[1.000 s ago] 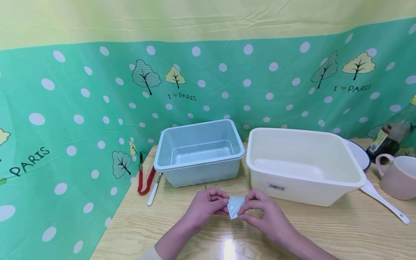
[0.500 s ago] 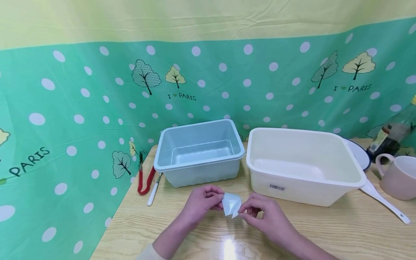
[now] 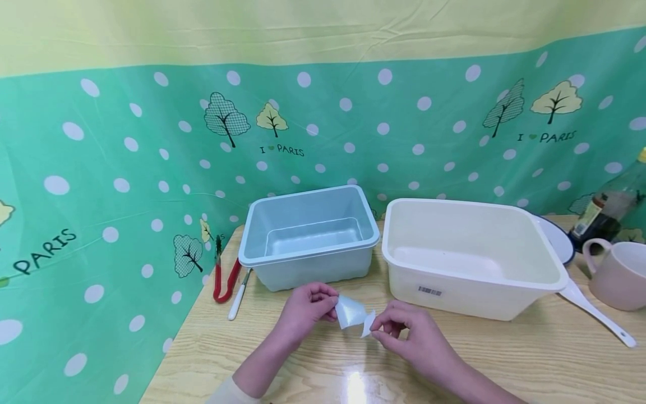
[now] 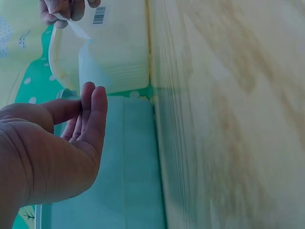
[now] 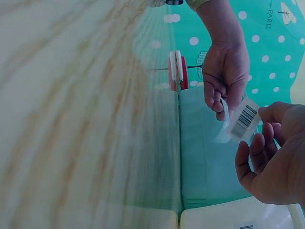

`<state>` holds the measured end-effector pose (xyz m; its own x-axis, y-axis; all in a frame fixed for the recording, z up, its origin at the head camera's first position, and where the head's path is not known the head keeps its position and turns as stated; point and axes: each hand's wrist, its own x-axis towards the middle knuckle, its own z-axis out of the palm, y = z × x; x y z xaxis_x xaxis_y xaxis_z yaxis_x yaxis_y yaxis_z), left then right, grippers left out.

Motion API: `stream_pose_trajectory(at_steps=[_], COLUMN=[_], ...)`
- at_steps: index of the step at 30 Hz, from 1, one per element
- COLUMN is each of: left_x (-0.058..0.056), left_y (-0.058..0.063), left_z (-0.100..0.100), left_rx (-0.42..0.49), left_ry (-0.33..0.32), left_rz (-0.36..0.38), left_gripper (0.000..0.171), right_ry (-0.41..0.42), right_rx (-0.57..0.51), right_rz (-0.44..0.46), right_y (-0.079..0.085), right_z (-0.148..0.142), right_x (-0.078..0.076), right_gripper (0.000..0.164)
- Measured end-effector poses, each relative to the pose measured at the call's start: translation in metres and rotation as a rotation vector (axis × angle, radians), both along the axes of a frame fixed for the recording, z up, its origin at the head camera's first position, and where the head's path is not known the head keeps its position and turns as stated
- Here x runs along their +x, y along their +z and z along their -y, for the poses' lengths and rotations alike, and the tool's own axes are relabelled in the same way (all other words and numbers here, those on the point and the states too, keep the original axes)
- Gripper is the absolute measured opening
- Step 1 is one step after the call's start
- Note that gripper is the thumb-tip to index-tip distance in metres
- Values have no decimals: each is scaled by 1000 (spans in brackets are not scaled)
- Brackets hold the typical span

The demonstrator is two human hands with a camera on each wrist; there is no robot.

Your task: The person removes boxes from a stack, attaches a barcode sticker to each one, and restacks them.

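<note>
Between my hands, over the table, is a barcode label partly lifted from its glossy pale backing paper. My left hand [image 3: 304,312] pinches the backing paper [image 3: 350,312] between thumb and fingertips, seen also in the left wrist view as a pale sheet [image 4: 90,67] above the fingers. My right hand [image 3: 410,331] pinches the white label [image 3: 369,324] at its edge. In the right wrist view the printed face of the label [image 5: 245,119] shows black bars. The two pieces still meet at one end, near the middle.
Behind the hands stand a light blue bin [image 3: 313,269] and a white bin [image 3: 454,297] with a barcode. Red-handled pliers [image 3: 218,280] and a white-handled tool [image 3: 239,297] lie left. At right are a white spoon [image 3: 595,311], a plate [image 3: 557,241], a pink mug [image 3: 622,278] and a dark bottle [image 3: 603,216].
My left hand has moved left and slightly away with the backing paper. The right hand has stayed nearly in place holding the label, and the gap between the two pieces has widened.
</note>
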<state>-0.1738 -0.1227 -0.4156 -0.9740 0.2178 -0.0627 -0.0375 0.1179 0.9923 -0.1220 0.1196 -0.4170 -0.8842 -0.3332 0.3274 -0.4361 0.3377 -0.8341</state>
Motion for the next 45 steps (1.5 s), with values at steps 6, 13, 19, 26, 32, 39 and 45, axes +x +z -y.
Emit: stream_pose_trajectory(at_steps=[6,13,19,26,32,39,45], left_x=[-1,4,6,8,16,23,26], left_y=[-2,-3,-5,-2,7,10,9], left_z=[2,2,5,2,-6,-14,-17], left_rx=[-79,-277,-478,-578,-459,-400,-371], left_ry=[-74,-225,-211,-129,-263,-334,-340], left_rz=[-9,-1,-83,-203,-192,-232,-277], left_gripper=[12,3,7,10,5,10,4], right_ry=[14,23,40,42,45,48,54], right_rx=[6,3,7,27,46,62,64], right_rz=[-1,18,15,24,43,72,91], right_y=[1,0,-1,-2,-3,-3,-2], right_z=[0,-1,-1,-1,-2,-2,-2], right_x=[0,0,-1,-1,-2,-2,-1], right_gripper=[15,14,11,11,13,10,9])
